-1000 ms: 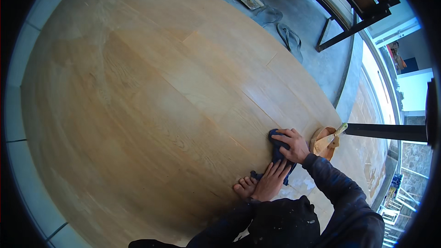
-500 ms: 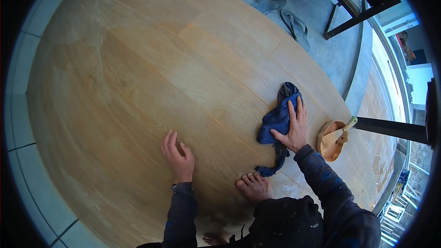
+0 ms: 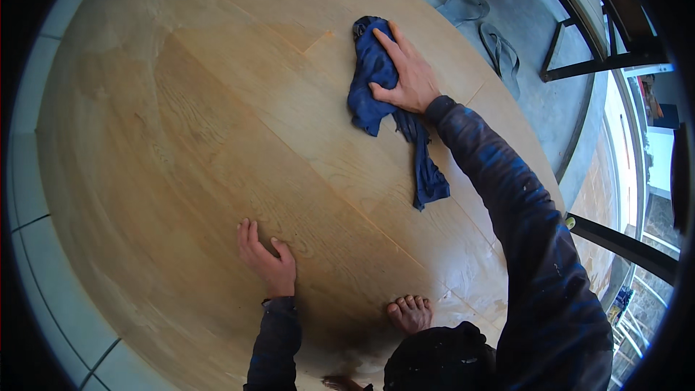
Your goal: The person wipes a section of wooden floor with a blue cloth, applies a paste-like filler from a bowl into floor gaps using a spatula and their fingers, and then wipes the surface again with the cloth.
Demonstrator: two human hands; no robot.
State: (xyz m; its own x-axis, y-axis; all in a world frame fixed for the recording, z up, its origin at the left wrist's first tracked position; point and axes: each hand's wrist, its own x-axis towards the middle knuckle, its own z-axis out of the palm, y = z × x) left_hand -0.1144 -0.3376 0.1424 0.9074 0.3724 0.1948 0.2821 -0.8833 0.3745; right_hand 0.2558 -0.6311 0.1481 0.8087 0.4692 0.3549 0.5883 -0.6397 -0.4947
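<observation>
A crumpled dark blue rag [image 3: 375, 80] lies on the wood-look plank floor [image 3: 217, 101], its torn tail trailing toward me. My right hand [image 3: 411, 76] holds it from above, pressing it down with thumb and fingers spread across its right side. That arm reaches far forward, in a dark quilted sleeve. Lower left, my left hand [image 3: 268, 259] is open and holds nothing, its fingers a little apart just over or on the planks; I cannot tell whether it touches them.
My bare foot [image 3: 411, 313] is on the planks between my arms. White tiles [image 3: 29, 174] border the floor at the left. Grey sandals [image 3: 499, 54] lie on the concrete [image 3: 536, 108] beyond the right edge, near a black metal frame [image 3: 608, 63]. My right arm hides most of the right side.
My right hand has carried the rag forward and to the left. My left hand has shifted slightly left and toward me. The round tray with a brush is now hidden behind my right arm.
</observation>
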